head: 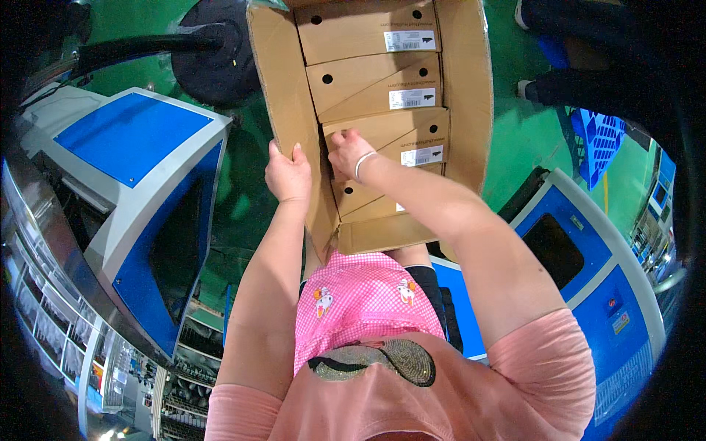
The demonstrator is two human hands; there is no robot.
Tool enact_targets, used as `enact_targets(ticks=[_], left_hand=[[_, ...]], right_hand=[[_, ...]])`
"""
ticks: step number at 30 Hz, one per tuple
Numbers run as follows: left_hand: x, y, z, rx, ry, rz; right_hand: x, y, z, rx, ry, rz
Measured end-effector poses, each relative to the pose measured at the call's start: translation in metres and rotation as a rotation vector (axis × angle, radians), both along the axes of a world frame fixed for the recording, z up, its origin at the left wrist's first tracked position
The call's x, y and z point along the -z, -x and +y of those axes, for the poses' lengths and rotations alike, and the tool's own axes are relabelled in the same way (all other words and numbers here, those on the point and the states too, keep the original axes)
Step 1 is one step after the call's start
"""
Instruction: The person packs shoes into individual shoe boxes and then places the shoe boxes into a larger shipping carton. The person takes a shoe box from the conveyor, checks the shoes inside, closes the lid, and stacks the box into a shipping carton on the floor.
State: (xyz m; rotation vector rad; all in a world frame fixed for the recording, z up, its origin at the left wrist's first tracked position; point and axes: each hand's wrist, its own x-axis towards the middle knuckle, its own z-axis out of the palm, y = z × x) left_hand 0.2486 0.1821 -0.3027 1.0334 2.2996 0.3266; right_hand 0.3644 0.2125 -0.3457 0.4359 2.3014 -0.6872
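Note:
An open cardboard carton (pixel 469 110) stands before me with its flaps spread, and several brown cardboard shoe boxes (pixel 358 82) lie inside in a column. Each shows round black holes, and white labels with printing are on their ends. My left hand (pixel 289 173) grips the carton's left flap, thumb and fingertips over its edge. Wearing a white bracelet, my right hand (pixel 348 154) is at the left end of the third shoe box (pixel 386 129), which sits slightly raised; its fingers are bent against the box, and the fingertips' hold is partly hidden.
Blue and grey machines stand at left (pixel 132 138) and right (pixel 595 275). A black round base (pixel 215 55) is on the green floor beyond the carton. At the upper right are a person's dark-clothed legs (pixel 584 88) and a blue plastic pallet (pixel 601 146).

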Motion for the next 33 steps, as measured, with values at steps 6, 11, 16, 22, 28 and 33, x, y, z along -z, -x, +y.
enact_targets(ticks=[6,11,16,22,28,33], left_hand=[[0.008,0.003,-0.002,-0.001,-0.001,0.020],[0.005,0.007,-0.006,-0.026,-0.029,-0.032],[0.004,0.002,-0.002,0.004,0.006,-0.016],[0.005,0.001,-0.002,0.029,-0.033,-0.005],[0.000,0.000,0.002,0.003,0.047,-0.042],[0.001,0.001,-0.004,-0.005,0.041,-0.076]], right_hand=[[-0.016,-0.034,-0.021,0.254,-0.167,0.273],[0.003,-0.116,-0.046,1.330,-0.228,0.029],[0.001,-0.141,-0.072,1.196,-0.073,0.058],[0.005,-0.081,-0.099,0.625,0.252,-0.063],[0.000,-0.020,-0.107,0.330,0.310,-0.160],[0.018,-0.008,-0.113,0.226,0.309,-0.269]])
